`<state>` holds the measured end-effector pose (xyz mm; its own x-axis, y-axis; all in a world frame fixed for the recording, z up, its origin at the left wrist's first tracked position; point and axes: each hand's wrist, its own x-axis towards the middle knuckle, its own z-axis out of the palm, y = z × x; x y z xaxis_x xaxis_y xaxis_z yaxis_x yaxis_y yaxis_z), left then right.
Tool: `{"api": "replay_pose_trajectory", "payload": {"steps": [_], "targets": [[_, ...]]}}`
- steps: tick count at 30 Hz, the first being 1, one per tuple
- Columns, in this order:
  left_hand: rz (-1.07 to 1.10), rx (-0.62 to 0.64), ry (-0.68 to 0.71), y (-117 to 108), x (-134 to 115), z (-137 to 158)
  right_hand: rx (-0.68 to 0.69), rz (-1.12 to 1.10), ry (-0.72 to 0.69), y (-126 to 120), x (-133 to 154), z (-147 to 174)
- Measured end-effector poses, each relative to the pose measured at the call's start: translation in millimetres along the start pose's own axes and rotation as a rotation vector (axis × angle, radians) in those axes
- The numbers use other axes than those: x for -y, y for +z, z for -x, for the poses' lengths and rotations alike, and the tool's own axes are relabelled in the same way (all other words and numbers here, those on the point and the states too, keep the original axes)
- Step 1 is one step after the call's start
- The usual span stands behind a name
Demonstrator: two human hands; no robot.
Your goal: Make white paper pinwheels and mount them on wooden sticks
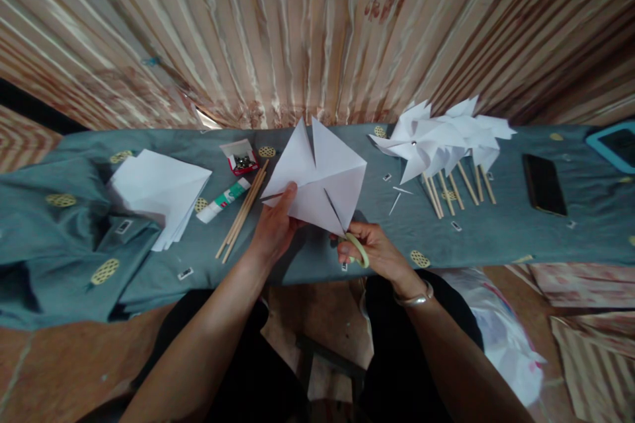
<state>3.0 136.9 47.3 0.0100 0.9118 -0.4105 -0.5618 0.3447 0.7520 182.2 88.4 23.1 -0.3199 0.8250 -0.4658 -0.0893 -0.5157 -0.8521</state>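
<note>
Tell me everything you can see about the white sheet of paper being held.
The white sheet looks like plain, thin paper, roughly square and turned cornerwise. Slits run inward from its top, left and bottom corners, and a faint crease crosses it. The left hand holds it over the cloth by its lower-left edge, thumb on its upper face. The green-handled scissors in the right hand meet its bottom slit.

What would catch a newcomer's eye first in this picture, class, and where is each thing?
First, probably, the white paper sheet at the centre, slits running in from its corners, held in the left grip while the right grip holds green-handled scissors at its near corner. Next, the white pinwheels clustered right of centre on the grey-green cloth. Behind, a pleated, patterned curtain fills the top of the view.
</note>
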Motion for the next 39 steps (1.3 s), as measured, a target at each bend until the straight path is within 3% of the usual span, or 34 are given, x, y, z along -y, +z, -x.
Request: {"api": "replay_pose_trajectory", "payload": {"steps": [39], "targets": [[0.040, -0.015, -0.004, 1.2, 2.0, 0.7, -0.009, 0.049, -0.036, 1.9, 0.0, -0.4]]}}
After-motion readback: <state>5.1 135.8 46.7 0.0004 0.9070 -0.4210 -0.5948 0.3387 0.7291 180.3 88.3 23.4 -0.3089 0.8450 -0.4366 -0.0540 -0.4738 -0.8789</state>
